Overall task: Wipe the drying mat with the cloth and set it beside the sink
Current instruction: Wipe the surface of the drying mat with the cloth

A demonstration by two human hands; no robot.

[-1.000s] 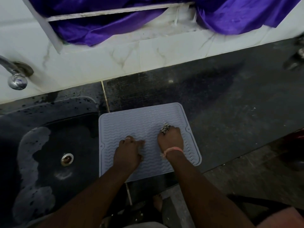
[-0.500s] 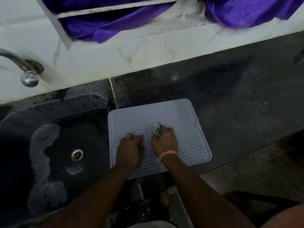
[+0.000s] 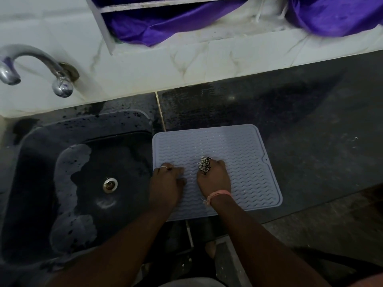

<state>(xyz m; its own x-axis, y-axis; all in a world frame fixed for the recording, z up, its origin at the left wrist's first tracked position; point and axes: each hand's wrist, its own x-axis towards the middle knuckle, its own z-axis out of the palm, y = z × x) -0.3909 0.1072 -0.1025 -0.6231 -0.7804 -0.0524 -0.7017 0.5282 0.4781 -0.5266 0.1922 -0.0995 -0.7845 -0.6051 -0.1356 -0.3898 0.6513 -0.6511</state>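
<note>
While the drying mat (image 3: 232, 150) is lying flat on the dark tabletop (image 3: 310, 125), its left edge just beside the sink (image 3: 41, 154), both hands are resting on its near half. Right hand (image 3: 214, 179) is clenching round a small bunched black-and-white cloth (image 3: 204, 164), pressing it onto the ribbed surface near the mat's middle. Left hand (image 3: 166, 184) is lying knuckles-up toward the mat's left edge, fingers curled under; it seems to be pinning the mat rather than gripping anything, though the fingertips are hidden.

Handling, as a judgement: mat is looking like thin silicone — light, floppy, grippy when dry, possibly slick if wet. It is likely sagging if lifted by one corner, so taking it by two opposite edges, or by the raised rim, looks the better hold. Wavy ridges are probably catching the cloth, so firm short strokes suit. Mat's near edge is overhanging the tabletop front slightly; worth watching while pushing.

Tap (image 3: 31, 65) is sitting above the sink.
</note>
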